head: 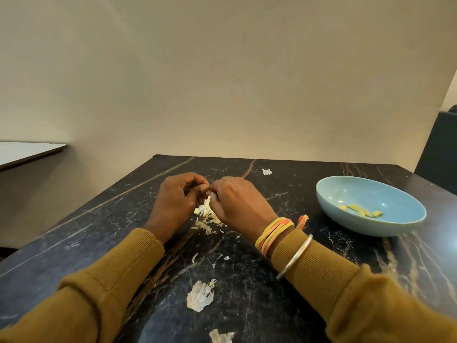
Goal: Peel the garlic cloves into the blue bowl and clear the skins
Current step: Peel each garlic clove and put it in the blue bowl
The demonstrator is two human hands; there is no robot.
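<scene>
Over the middle of the black marble table (99,233), my left hand (176,204) and my right hand (237,204) meet fingertip to fingertip, pinching a small garlic clove (207,193) that their fingers mostly hide. White papery skin hangs from it. Just below the hands lies a pile of garlic skins (205,222). At the right stands the blue bowl (346,191), with several peeled yellowish cloves (362,211) in its bottom.
Loose skins lie scattered: a big piece (200,295) near me, another (221,336) at the bottom edge, a small one (267,172) at the far side. A wall rises right behind the table. A white table (27,152) stands left, a dark seat (440,144) right.
</scene>
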